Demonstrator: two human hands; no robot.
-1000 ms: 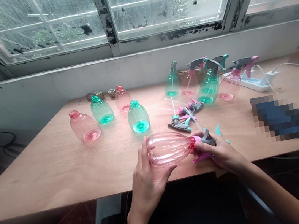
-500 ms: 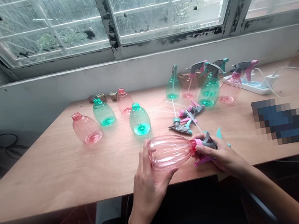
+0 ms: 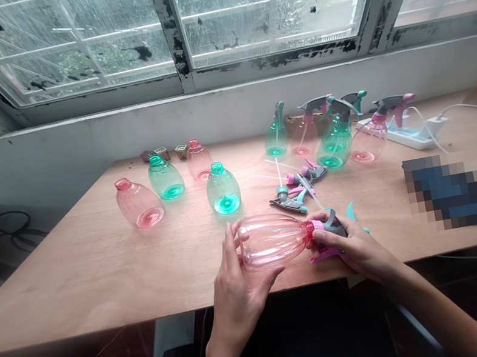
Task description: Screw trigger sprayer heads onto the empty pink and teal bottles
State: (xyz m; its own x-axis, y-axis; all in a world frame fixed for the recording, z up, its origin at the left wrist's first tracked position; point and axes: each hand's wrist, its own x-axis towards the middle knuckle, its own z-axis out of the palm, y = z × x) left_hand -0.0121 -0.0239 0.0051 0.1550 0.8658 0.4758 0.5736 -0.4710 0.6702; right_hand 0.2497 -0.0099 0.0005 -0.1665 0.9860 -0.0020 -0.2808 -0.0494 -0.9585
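A clear pink spray bottle point(image 3: 275, 241) lies sideways in the air above the table's front edge, its base to the left. My left hand point(image 3: 239, 286) is closed around the base end, fingers behind and thumb below. At the neck, my right hand point(image 3: 354, 244) grips the grey-and-pink trigger spray head point(image 3: 333, 225), whose pink collar meets the bottle's mouth. How far the collar is screwed on cannot be made out. Just beyond the hands lie several loose spray heads point(image 3: 288, 200), some with dip tubes. Part of another with a teal trigger point(image 3: 350, 211) shows behind my right hand.
Headless bottles stand at left: pink point(image 3: 139, 203), green point(image 3: 166, 178), another pink point(image 3: 199, 161) and a nearer green point(image 3: 222, 188). Several bottles with spray heads, including a green one point(image 3: 333, 140), stand at back right by a power strip point(image 3: 411, 136). A pixelated dark object point(image 3: 453, 190) lies right.
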